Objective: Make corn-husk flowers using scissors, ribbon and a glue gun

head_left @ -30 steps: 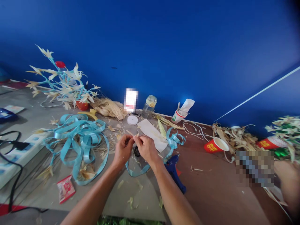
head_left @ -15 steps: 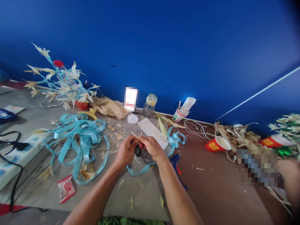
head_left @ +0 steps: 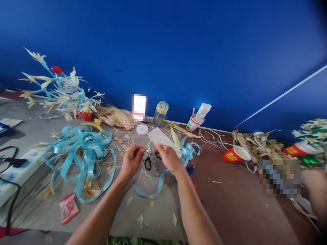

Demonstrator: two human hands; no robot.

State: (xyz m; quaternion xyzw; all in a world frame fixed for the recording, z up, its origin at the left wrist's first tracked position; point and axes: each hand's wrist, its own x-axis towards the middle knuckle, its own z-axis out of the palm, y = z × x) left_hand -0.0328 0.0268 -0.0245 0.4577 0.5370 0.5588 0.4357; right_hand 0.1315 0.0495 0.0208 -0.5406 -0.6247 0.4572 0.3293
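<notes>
My left hand (head_left: 133, 160) is above the middle of the table, its fingers curled together in a pinch. Whatever they hold, if anything, is too small to make out. Right of it, my right hand (head_left: 169, 158) hangs over one loop of a pair of scissors. Motion blurs its fingers and the thumb side is hidden, so I cannot tell if it grips that loop. The scissors' other black loop (head_left: 147, 164) shows between my hands, with the metal blades pointing away. A strand of light blue ribbon (head_left: 158, 189) curves below my right hand.
A heap of blue ribbon (head_left: 88, 153) lies left, near a white power strip (head_left: 22, 166). Husk flowers (head_left: 71, 97), a glass jar (head_left: 160, 114) and a white tape roll (head_left: 142, 129) stand behind. At right are a red paper cup (head_left: 236, 154) and another person's arm (head_left: 315, 190).
My hands were together around a small pale piece; now they are apart, the right one shifted rightward to the scissors. The view has turned slightly.
</notes>
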